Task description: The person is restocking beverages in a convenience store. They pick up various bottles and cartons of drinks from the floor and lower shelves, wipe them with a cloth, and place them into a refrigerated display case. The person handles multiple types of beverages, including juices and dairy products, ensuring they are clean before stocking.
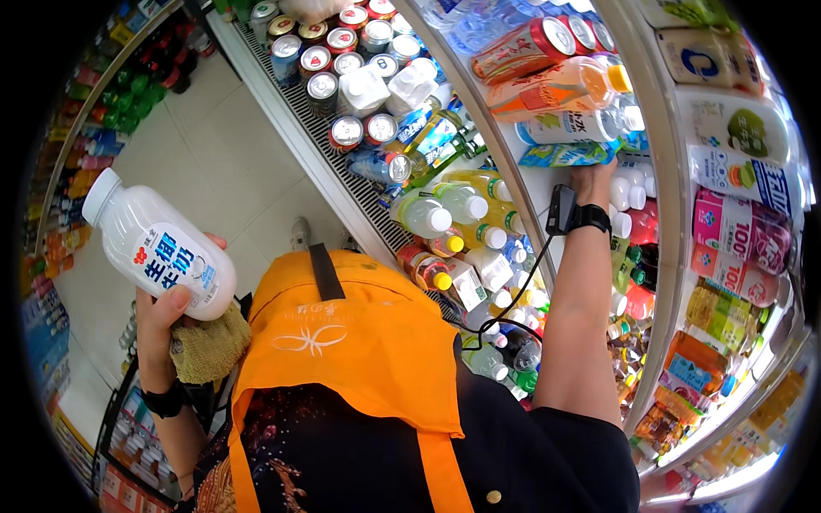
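Observation:
My left hand (176, 304) is closed around a white plastic milk-drink bottle (170, 250) with a white cap, which leans to the upper left. A folded yellowish-green cloth (211, 346) is tucked under the same hand. On the right, my right hand (593, 170) reaches into a lit cooler shelf, beside a blue-green drink pack (564, 154). Its fingers are mostly hidden by the pack and shelf goods, so its grip cannot be told. Above the pack lie a clear bottle with a white label (571, 125) and an orange drink bottle (558, 86).
Cans (340, 40) and bottles (439, 218) crowd the lower cooler shelf. Curved metal shelf edges (478, 96) cross the view. A black cable (535, 269) hangs from the device on my right wrist. A crate of bottles (128, 423) stands at lower left, near a shoe (299, 234).

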A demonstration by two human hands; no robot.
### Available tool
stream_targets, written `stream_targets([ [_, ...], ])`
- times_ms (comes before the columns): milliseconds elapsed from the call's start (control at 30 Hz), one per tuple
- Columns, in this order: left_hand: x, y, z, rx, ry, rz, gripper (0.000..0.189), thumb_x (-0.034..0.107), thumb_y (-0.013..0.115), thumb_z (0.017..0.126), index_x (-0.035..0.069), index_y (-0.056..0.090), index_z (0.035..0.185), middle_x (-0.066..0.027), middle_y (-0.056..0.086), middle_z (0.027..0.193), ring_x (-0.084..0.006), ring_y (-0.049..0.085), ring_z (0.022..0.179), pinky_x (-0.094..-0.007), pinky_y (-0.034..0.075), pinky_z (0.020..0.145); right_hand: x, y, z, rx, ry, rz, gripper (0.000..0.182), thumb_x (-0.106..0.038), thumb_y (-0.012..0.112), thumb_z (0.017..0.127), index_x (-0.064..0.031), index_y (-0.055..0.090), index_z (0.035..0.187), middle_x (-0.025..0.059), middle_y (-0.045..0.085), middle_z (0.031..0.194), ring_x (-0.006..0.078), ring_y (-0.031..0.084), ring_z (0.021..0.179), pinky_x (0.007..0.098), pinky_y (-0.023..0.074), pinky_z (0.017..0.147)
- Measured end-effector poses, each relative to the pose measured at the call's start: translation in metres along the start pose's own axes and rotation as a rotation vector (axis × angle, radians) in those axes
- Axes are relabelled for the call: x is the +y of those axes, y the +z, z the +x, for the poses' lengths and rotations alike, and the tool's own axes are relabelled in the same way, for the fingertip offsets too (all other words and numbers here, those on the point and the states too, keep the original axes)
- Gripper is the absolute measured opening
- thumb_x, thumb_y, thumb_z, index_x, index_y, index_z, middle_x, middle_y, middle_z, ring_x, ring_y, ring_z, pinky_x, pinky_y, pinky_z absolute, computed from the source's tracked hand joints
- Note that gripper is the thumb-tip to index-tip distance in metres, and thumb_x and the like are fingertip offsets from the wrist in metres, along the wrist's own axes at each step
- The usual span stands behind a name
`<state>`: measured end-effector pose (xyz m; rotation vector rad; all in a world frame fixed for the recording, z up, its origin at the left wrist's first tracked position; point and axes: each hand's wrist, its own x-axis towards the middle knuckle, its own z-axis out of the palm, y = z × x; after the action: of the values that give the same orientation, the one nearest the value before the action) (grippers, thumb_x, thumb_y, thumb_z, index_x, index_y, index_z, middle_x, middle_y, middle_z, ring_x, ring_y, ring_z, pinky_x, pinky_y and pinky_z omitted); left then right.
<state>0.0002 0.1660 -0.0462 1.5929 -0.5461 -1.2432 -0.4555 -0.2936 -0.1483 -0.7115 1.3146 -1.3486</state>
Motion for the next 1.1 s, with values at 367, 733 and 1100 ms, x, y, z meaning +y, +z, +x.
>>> stream_targets([
  [367,0.015,0.008,0.031,-0.15,0.079,0.164,0.074,0.056,0.067,0.068,-0.001,0.058,0.114,-0.0086,0.066,0.103,-0.0084,0.063,0.07,-0.0168,0.045,0.049,0.008,0.0,-0.171,0.039,-0.194,-0.452,0.049,-0.031,0.054,0.095,0.0041,0.052,0.129,0.0152,0.053,0.135,0.0223,0.051,0.118,0.0332,0.0364,0.102],
  [733,0.03,0.038,0.057,-0.472,0.024,0.013,0.064,0.038,0.073,0.071,-0.002,0.053,0.116,-0.0142,0.064,0.111,-0.0157,0.065,0.088,-0.0251,0.054,0.073,-0.086,-0.173,-0.261,0.439,-0.562,-1.705,0.051,-0.015,0.064,0.085,-0.0117,0.049,0.134,0.0239,0.048,0.122,0.0391,0.052,0.109,0.0459,0.0438,0.091],
  [1100,0.026,0.031,0.061,-0.516,0.058,-0.051,0.065,0.025,0.08,0.067,0.001,0.051,0.119,-0.0181,0.067,0.11,-0.0233,0.068,0.095,-0.0339,0.056,0.084,-0.098,-0.07,-0.307,0.26,-0.417,-1.37,0.039,-0.032,0.071,0.081,-0.0012,0.054,0.097,0.022,0.067,0.082,0.0349,0.068,0.079,0.0408,0.0515,0.071],
])
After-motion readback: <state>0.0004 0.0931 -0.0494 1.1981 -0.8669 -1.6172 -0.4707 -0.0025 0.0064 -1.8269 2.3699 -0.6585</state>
